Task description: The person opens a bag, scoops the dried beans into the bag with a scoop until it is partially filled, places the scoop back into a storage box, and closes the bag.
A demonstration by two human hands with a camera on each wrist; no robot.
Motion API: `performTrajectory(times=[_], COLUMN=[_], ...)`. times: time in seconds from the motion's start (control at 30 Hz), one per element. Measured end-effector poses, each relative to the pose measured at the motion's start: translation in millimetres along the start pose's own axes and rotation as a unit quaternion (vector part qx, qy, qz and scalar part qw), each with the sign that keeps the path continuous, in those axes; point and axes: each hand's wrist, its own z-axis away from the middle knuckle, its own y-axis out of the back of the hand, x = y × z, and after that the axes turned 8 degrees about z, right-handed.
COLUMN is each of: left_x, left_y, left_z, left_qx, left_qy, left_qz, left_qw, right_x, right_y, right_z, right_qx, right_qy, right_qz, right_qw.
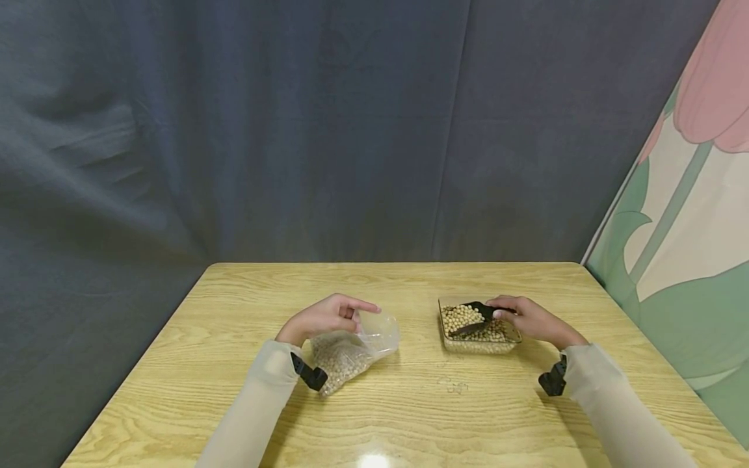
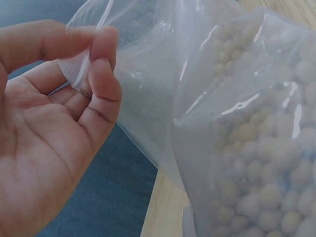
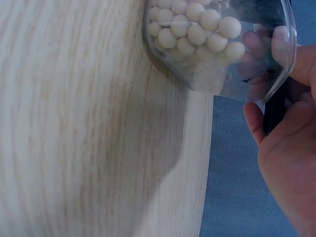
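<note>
My left hand pinches the open mouth of a clear plastic zip bag, which lies on the table partly filled with round, pale yellow beans. In the left wrist view the thumb and index finger grip the bag's edge, and the beans show through the film. On the right stands a clear rectangular container of the same beans. My right hand, at its right side, grips the handle of a black scoop whose head sits among the beans. The container's wall partly covers the fingers in the right wrist view.
Both things rest on a light wood-grain table. Dark curtains hang behind and to the left, and a panel with painted flowers stands along the right. Faint marks show on the tabletop before the container.
</note>
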Motion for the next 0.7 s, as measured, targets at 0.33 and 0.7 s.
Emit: performTrajectory(times=[0.33,0.7], left_x=[-0.7,-2.1], left_y=[0.5,0.7], left_z=[1.3,1.1], left_qx=[-0.005,-0.006], left_qy=[-0.001,-0.012], left_qz=[0.003,0.004], left_qw=[1.0000,0.9999], right_x=[1.0,3.9], right_y=[-0.6,1.8], right_z=[0.6,3.7], right_qx=[-0.001,0.001], right_qy=[-0.001,-0.001], right_qz=[-0.011,-0.019], right_qw=[1.000,1.000])
